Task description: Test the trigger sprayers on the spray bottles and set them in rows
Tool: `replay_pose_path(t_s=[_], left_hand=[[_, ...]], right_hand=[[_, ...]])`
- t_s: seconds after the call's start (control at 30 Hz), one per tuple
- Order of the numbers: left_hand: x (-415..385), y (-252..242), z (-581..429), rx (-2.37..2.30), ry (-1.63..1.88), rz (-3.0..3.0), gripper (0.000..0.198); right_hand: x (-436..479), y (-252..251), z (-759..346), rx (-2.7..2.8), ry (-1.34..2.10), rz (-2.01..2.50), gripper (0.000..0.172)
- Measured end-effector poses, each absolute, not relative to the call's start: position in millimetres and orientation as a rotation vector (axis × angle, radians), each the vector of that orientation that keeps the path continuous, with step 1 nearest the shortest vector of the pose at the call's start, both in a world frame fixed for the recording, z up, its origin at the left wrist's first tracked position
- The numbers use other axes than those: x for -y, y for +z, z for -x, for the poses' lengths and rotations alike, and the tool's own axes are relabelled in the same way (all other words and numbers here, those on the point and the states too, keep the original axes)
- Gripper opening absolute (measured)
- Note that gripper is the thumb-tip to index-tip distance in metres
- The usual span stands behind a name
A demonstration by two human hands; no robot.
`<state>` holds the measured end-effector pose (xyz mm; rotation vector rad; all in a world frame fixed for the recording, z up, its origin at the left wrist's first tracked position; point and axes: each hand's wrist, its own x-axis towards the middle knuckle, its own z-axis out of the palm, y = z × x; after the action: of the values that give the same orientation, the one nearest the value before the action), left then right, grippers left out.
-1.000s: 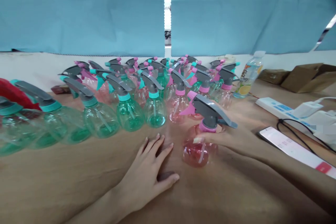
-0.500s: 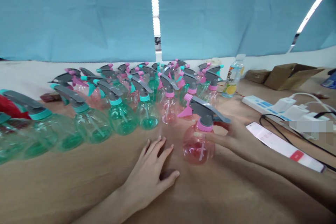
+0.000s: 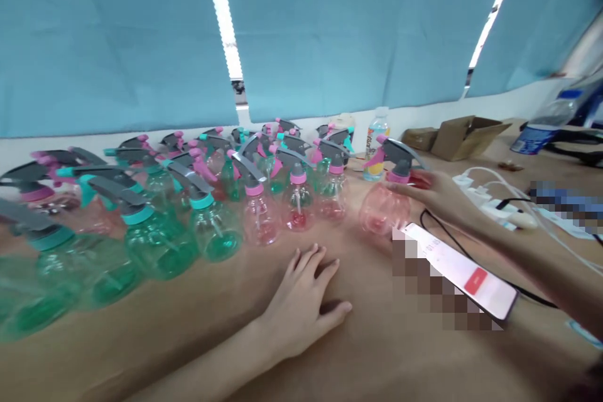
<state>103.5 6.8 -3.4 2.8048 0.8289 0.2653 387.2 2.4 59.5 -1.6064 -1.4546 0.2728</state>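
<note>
My right hand (image 3: 436,196) is wrapped round a clear pink spray bottle (image 3: 382,210) with a grey and pink trigger head, standing at the right end of the front row of bottles. My left hand (image 3: 301,304) lies flat on the brown table (image 3: 188,333), fingers spread, holding nothing. Several green spray bottles (image 3: 155,242) and pink spray bottles (image 3: 258,217) stand in rows behind and to the left of it.
A phone (image 3: 464,276) lies on the table under my right forearm, with a black cable beside it. A white power strip with plugs (image 3: 490,204), a drink bottle (image 3: 374,141), a cardboard box (image 3: 464,135) and a water bottle (image 3: 541,129) are at the right.
My right hand has carried the pink bottle away from me to the right end of the rows. The view has swung right. My left hand has stayed flat.
</note>
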Motion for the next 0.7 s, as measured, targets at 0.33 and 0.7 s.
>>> replay_pose_path(t_s=[0.33, 0.7], left_hand=[[-23, -5, -155, -0.787, 0.219, -2.819, 0.058], [-38, -3, -183, -0.741, 0.25, -2.81, 0.056]], right_hand=[[-61, 46, -408, 1.471, 0.166, 1.608, 0.039], [-80, 42, -405, 1.53, 0.166, 1.582, 0.041]])
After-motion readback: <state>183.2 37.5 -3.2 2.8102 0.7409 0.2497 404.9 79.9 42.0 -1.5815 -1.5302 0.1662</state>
